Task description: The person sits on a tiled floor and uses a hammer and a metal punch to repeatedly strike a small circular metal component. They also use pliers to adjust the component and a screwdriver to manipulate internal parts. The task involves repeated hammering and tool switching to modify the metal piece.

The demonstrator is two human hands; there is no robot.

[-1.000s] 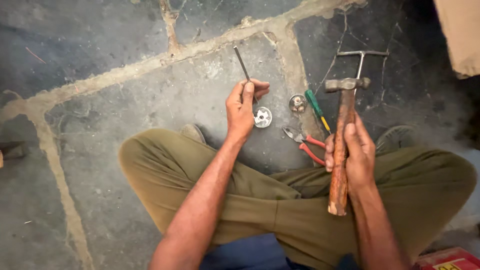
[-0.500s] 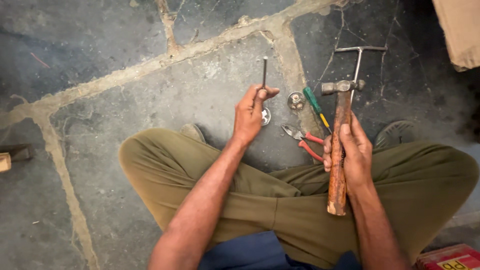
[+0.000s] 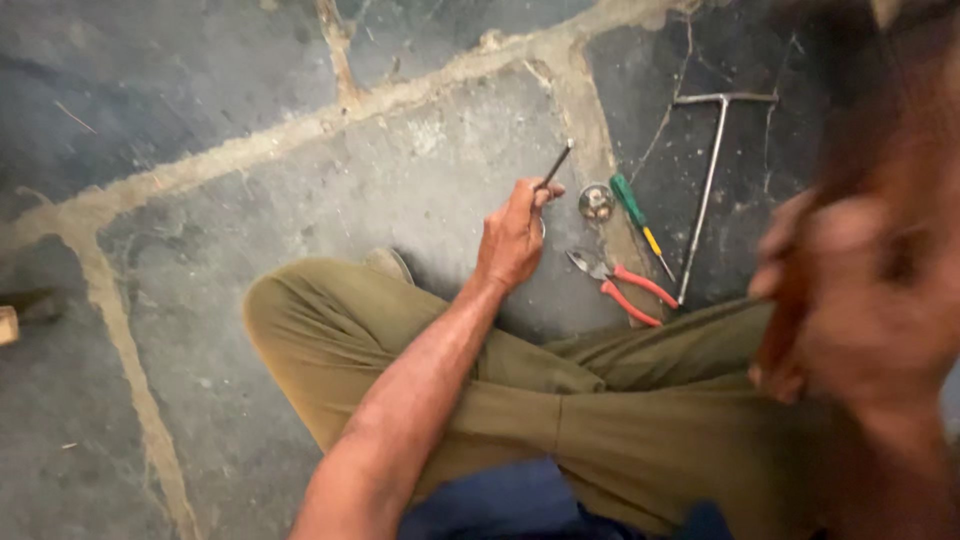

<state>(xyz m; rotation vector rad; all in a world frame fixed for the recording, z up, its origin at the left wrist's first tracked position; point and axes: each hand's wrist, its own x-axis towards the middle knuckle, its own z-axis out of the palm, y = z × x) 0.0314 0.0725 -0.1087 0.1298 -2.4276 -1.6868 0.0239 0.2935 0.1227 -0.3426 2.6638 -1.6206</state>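
I sit cross-legged on a stone floor. My left hand point(image 3: 515, 235) pinches a thin dark metal rod point(image 3: 556, 165) that points up and to the right, just above the floor. A small round metal part point(image 3: 596, 201) lies right beside that hand. My right hand point(image 3: 850, 290) is raised close to the camera and heavily blurred; its fingers are wrapped around the brown wooden hammer handle point(image 3: 778, 320), whose head is lost in the blur.
Red-handled pliers point(image 3: 625, 285), a green-handled screwdriver point(image 3: 634, 208) and a long T-shaped metal tool point(image 3: 708, 180) lie on the floor to the right. Pale mortar joints point(image 3: 300, 130) cross the dark slabs. A small wooden block point(image 3: 8, 325) sits at the left edge.
My right hand has swung the hammer up toward the camera and now blurs. The left hand has tilted the rod to the right, over the spot where the round white part lay.
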